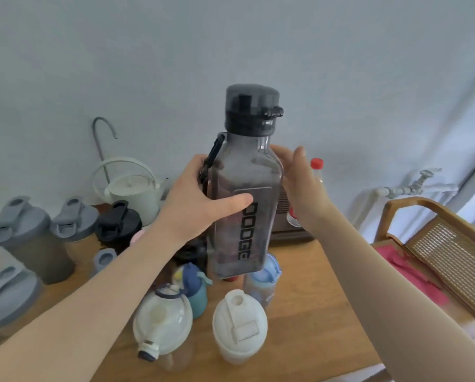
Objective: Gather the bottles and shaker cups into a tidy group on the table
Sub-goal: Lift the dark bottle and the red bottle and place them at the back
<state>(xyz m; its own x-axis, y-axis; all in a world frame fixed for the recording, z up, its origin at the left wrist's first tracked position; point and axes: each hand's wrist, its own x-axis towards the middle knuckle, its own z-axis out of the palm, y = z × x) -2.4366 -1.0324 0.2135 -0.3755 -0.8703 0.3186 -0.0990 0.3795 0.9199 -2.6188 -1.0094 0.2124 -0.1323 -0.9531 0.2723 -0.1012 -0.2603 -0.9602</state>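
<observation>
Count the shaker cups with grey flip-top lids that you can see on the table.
3. All stand at the table's left: one at the back-left, one beside it to the right, one nearest the camera at the left edge. Arms may hide others.

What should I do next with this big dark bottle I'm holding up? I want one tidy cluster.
Probably lower the dark bottle, held by the left hand and right hand, onto bare table beside the blue-lidded bottle, since it hangs above the group.

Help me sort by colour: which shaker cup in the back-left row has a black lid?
The black-lidded shaker cup, rightmost in that row, beside the white kettle; the two shakers left of it have grey lids.
</observation>
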